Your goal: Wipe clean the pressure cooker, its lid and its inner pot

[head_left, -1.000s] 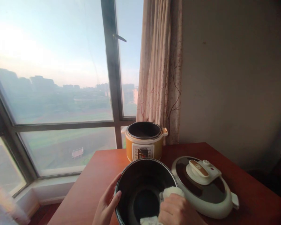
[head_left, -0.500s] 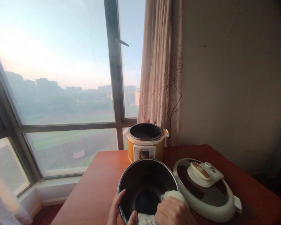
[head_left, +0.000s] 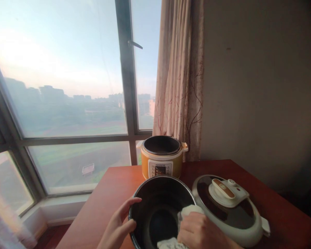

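Note:
A black inner pot (head_left: 162, 193) is tilted toward me at the front of the table, its dark inside showing. My left hand (head_left: 119, 221) grips its left rim, with fingertips over the edge and the thumb lower on the same side. In my right hand (head_left: 194, 226) is a bunched white cloth (head_left: 190, 210), pressed at the pot's right inner wall and rim; part of it hangs toward the bottom. Behind the pot stands an orange and white electric cooker (head_left: 160, 157), its top uncovered. The cooker's lid (head_left: 230, 211) lies to the right, handle up.
The reddish-brown table (head_left: 98, 204) carries all of these. A window (head_left: 67, 86) fills the left side, with a beige curtain (head_left: 175, 79) at its right edge. A plain wall (head_left: 256, 103) rises behind the table on the right.
My left hand has shifted up and left along the pot's rim. My right hand and the cloth have moved slightly to the right.

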The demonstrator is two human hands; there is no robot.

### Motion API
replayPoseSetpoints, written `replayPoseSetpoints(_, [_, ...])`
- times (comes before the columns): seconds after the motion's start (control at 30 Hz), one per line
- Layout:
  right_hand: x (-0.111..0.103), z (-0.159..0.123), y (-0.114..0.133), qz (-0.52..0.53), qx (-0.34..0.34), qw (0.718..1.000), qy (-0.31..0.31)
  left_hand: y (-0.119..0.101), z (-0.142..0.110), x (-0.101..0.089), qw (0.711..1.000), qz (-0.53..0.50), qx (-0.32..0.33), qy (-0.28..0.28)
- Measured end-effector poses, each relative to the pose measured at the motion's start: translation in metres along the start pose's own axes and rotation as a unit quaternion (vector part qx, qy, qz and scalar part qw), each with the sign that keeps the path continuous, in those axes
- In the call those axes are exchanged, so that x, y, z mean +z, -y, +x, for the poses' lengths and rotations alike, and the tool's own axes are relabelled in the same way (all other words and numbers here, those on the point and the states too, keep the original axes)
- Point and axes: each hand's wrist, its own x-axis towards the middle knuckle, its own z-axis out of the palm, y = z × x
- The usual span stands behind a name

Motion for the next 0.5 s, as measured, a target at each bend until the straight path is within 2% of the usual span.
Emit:
replayPoseSetpoints(0.13, [-0.001,-0.006,-0.001,0.012,-0.002,1.000,0.007,-0.018,0.015,-0.015,0.994,-0.019,-0.027,0.105])
replayPoseSetpoints(0.2, [0.001,-0.006,0.001,0.003,0.003,1.000,-0.020,-0.017,0.016,-0.016,0.993,-0.042,-0.021,0.109])
replayPoseSetpoints(0.33, [0.004,-0.001,0.007,-0.011,0.006,0.997,-0.076,-0.001,0.010,-0.007,0.995,-0.092,-0.001,0.026])
replayPoseSetpoints(0.5, [0.002,0.003,0.010,-0.040,0.023,0.994,-0.095,0.016,-0.014,0.011,0.991,-0.025,0.034,-0.130])
